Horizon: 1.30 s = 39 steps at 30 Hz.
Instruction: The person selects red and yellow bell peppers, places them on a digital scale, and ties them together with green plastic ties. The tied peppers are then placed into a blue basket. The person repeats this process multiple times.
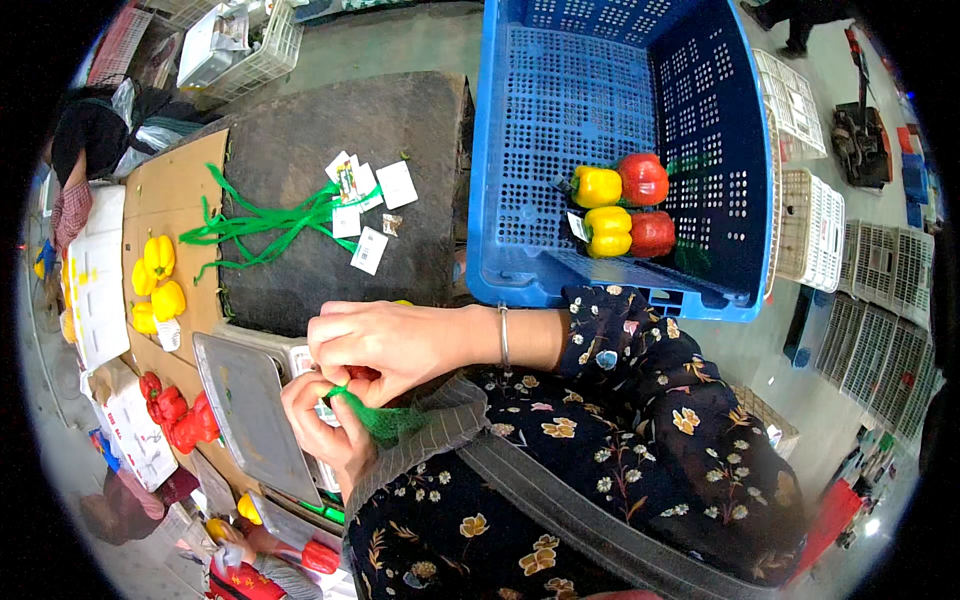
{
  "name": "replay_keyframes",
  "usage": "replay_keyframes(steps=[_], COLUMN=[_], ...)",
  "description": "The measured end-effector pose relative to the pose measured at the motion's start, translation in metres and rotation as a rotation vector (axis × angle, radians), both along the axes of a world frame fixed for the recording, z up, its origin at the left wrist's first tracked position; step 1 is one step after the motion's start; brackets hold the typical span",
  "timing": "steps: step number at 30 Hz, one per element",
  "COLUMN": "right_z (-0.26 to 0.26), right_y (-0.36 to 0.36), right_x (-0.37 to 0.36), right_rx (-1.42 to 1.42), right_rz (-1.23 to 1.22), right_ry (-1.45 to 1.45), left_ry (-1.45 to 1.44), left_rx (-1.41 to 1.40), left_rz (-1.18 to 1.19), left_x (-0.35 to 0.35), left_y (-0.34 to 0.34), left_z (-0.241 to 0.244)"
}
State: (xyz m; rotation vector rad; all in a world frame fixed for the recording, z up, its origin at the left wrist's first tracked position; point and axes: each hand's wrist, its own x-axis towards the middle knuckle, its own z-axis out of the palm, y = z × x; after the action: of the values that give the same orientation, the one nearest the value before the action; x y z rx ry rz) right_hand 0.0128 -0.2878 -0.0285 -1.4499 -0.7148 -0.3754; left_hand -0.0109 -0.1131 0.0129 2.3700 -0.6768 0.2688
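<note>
My right hand (405, 341), with a bracelet at its wrist, and my left hand (330, 427) meet close to my apron. Both sets of fingers pinch the gathered end of a green mesh net (379, 420), whose lower part hangs towards the apron. A red bell pepper (364, 373) shows partly between and behind my hands; whether it is inside the net I cannot tell. Beside my hands is a scale with a metal pan (259, 420). Beyond them, several green net sleeves (277, 225) with white tags (370, 251) lie on a dark board (405, 112).
A blue perforated crate (577, 97) holds yellow (598, 187) and red peppers (643, 180) in netting. Loose yellow peppers (159, 256) and red peppers (191, 424) lie on cardboard (172, 195). White crates (810, 225) stand on the floor. Other people (247, 570) work nearby.
</note>
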Motion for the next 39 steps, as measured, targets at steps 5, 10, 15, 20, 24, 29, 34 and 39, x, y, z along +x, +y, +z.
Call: replay_keyframes(steps=[5,10,15,20,24,29,34,39], right_z=[-0.002,-0.004,-0.006,-0.003,0.000,0.004,0.014,0.013], right_y=[-0.005,-0.001,0.001,0.003,0.001,-0.005,-0.016,-0.007], right_x=[-0.003,-0.007,-0.016,-0.019,-0.014,-0.007,0.002,0.014], right_rx=[-0.003,0.025,0.041,0.074,0.020,-0.093,-0.352,-0.413], right_rz=[-0.064,-0.102,-0.081,-0.089,-0.074,-0.036,-0.026,0.023], right_ry=[-0.009,-0.034,0.039,0.102,0.088,0.029,-0.071,-0.209], left_ry=[-0.144,-0.239,-0.076,-0.118,-0.088,-0.061,0.219,0.259], left_rx=[0.029,0.060,0.023,-0.094,-0.172,-0.233,-0.304,-0.317], left_rz=[-0.049,-0.119,0.037,0.000,-0.047,-0.004,-0.062,-0.063], left_x=[0.011,0.015,0.002,0.006,0.006,0.011,0.030,0.029], left_y=[-0.010,-0.007,0.000,0.008,0.008,0.005,0.009,0.014], left_z=[0.003,0.008,0.002,-0.012,-0.011,-0.008,-0.001,-0.003])
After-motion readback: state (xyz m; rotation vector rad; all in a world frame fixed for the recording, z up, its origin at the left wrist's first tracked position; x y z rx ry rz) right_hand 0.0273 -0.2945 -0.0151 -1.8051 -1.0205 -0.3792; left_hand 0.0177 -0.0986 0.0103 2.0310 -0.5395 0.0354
